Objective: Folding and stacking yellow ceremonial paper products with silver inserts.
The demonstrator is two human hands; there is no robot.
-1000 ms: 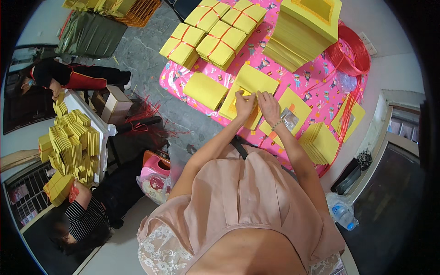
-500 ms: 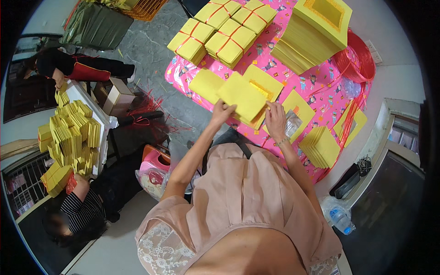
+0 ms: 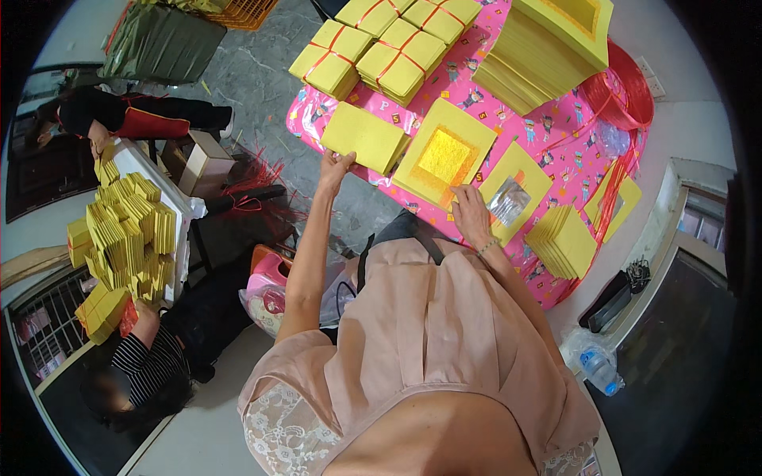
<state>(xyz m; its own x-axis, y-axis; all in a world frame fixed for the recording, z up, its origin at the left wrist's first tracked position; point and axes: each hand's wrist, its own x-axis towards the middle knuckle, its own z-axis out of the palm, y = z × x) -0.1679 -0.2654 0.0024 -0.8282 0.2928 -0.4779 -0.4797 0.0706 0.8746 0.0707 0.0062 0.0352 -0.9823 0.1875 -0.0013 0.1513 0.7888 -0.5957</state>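
1. Head view: left hand (image 3: 333,168) touches the plain yellow paper stack (image 3: 365,138) at its near edge, fingers spread.
2. Right hand (image 3: 470,213) presses flat on the gold-foil sheet stack (image 3: 444,152) beside it.
3. Both stacks lie on the pink table cover (image 3: 556,135).

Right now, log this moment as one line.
left hand: touching plain yellow paper stack | right hand: on edge of gold-foil yellow paper sheet | surface: pink patterned tablecloth

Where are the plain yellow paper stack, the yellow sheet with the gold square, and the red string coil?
Plain yellow paper stack (image 3: 365,139), head view, top face.
Yellow sheet with gold foil square (image 3: 443,155), head view, foil centre.
Red string coil (image 3: 627,87), head view, outer loops.
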